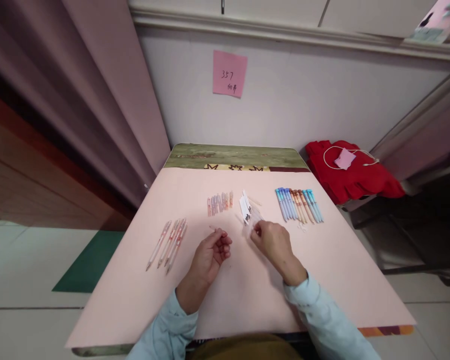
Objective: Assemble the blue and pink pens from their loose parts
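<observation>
Four red-and-white pens (169, 244) are laid at the table's left. By the curled left hand (211, 255), one slim piece (212, 228) is pinched. Beyond it, about eight short barrels (219, 202) are lined up. White refills (244, 206), too overlapped to be counted, are heaped near the right hand (275, 243), by whose closed fingertips clear plastic (250, 227) is gripped. Rightmost, about a dozen coloured pens (298, 205) are ranged.

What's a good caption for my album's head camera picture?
Right hand by white sticks, left hand half curled, with pens lying on both sides of the pink table.
</observation>
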Action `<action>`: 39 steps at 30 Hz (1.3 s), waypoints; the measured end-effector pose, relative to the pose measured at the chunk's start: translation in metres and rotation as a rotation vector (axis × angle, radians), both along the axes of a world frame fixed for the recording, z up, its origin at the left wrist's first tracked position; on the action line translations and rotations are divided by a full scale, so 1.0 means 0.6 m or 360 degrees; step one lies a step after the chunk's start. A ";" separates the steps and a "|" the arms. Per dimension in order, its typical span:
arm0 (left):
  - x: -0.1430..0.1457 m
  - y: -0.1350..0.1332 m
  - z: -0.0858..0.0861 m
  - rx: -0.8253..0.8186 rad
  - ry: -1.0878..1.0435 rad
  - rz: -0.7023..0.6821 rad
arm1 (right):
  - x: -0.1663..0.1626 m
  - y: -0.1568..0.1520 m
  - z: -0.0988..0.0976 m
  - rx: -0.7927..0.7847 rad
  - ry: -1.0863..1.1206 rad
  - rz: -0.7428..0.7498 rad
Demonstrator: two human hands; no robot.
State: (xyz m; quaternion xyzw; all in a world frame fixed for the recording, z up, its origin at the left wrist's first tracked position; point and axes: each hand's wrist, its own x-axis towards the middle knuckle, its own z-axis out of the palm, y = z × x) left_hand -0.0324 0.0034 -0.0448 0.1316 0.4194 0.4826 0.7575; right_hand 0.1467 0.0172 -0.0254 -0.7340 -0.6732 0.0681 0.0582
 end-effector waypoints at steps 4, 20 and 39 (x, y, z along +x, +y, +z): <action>0.001 -0.002 -0.008 0.0062 0.0108 -0.0074 | 0.004 0.066 0.010 -0.0117 0.0063 -0.0210; 0.004 -0.004 -0.006 0.0149 0.0267 -0.0101 | -0.012 0.138 -0.017 -0.0090 0.0221 -0.0307; -0.044 0.027 0.015 0.0202 0.0341 -0.0352 | -0.032 0.156 -0.035 -0.0044 -0.0190 0.0948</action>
